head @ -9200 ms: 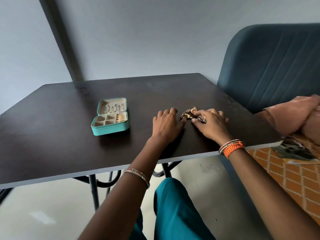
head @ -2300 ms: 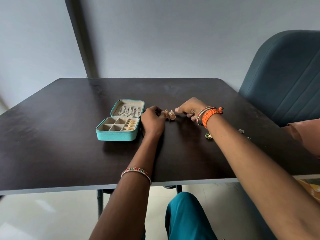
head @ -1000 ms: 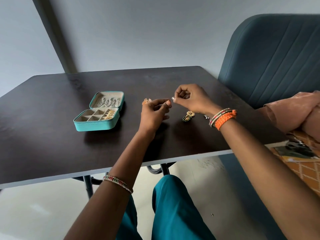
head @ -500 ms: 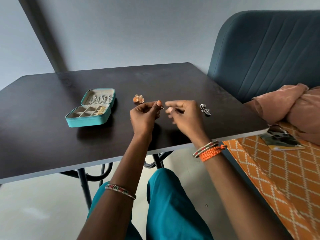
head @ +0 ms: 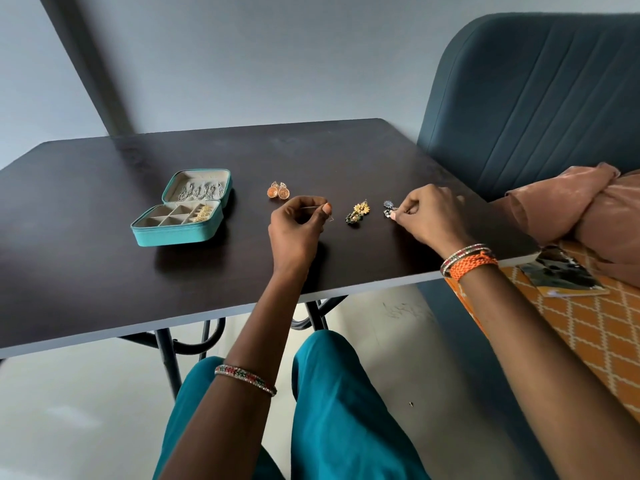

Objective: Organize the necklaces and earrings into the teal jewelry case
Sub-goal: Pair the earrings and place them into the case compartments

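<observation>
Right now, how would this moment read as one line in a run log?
left hand: pinching thin wire piece | right hand: pinching silver earring on table | orange pair, gold-green earring: loose | teal case: open

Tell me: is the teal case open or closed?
Open. The teal case lies with its lid tipped back, showing silver pieces in the lid and divided compartments below.

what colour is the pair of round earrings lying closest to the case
Orange with gold trim. The round earrings lie just right of the case, clearest in the head view.
</observation>
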A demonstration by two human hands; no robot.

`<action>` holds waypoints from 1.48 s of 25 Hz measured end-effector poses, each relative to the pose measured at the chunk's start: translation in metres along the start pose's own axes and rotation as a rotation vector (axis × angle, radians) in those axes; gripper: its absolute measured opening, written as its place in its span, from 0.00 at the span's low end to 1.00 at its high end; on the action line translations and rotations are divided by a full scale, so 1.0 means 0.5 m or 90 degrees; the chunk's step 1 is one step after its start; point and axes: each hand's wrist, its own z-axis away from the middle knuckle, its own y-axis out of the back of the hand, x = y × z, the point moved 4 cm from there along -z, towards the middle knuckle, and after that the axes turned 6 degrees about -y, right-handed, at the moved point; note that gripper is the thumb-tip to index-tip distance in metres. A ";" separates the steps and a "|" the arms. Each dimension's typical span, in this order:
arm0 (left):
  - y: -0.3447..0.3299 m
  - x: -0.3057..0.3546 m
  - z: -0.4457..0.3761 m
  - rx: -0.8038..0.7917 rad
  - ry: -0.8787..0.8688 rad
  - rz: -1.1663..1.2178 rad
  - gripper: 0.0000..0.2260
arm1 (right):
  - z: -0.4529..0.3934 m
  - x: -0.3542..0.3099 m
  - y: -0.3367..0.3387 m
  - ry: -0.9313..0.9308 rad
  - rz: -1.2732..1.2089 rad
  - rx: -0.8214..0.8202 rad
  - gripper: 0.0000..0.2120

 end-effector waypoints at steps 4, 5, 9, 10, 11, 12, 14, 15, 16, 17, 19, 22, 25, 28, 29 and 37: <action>0.001 -0.004 -0.001 -0.003 0.003 -0.009 0.04 | 0.037 -0.002 0.013 0.021 -0.021 -0.006 0.03; 0.001 -0.005 -0.002 -0.004 0.003 -0.011 0.04 | 0.045 -0.001 0.015 0.019 -0.040 -0.021 0.04; 0.000 -0.006 -0.002 -0.012 -0.002 -0.020 0.05 | 0.047 0.007 0.032 0.013 -0.116 -0.041 0.06; -0.001 -0.006 -0.001 -0.015 -0.001 -0.020 0.04 | 0.044 0.008 0.038 0.018 -0.115 -0.041 0.07; -0.001 -0.006 -0.001 -0.017 -0.002 -0.019 0.04 | 0.043 0.005 0.041 0.026 -0.104 -0.047 0.07; -0.001 -0.007 -0.001 -0.018 -0.002 -0.020 0.04 | 0.045 -0.001 0.042 0.039 -0.079 -0.061 0.07; -0.002 -0.010 -0.003 -0.024 -0.003 -0.030 0.04 | 0.050 -0.016 0.030 0.067 -0.018 -0.095 0.06; -0.003 -0.012 -0.003 -0.030 -0.003 -0.034 0.04 | 0.051 -0.021 0.023 0.079 -0.008 -0.103 0.06; -0.004 -0.012 -0.002 -0.035 -0.004 -0.036 0.04 | 0.052 -0.025 0.017 0.088 -0.014 -0.099 0.06; -0.004 -0.011 -0.001 -0.039 -0.005 -0.036 0.04 | 0.051 -0.026 0.014 0.091 -0.028 -0.088 0.05; -0.004 -0.010 0.003 -0.048 -0.004 -0.028 0.04 | 0.050 -0.029 0.014 0.084 -0.075 -0.069 0.06; 0.000 -0.001 0.014 -0.068 0.004 0.004 0.04 | 0.074 -0.062 0.015 0.072 -0.286 -0.075 0.09; 0.013 0.016 0.031 -0.102 0.011 0.032 0.04 | 0.112 -0.123 0.001 0.066 -0.535 -0.141 0.12; 0.042 0.036 0.051 -0.119 0.062 0.113 0.03 | 0.134 -0.166 -0.017 0.065 -0.635 -0.196 0.12; 0.054 0.041 0.056 -0.123 0.077 0.133 0.03 | 0.137 -0.174 -0.024 0.067 -0.652 -0.218 0.12; 0.144 0.063 0.058 -0.055 0.079 -0.037 0.03 | 0.141 -0.226 -0.051 0.097 -0.571 -0.255 0.12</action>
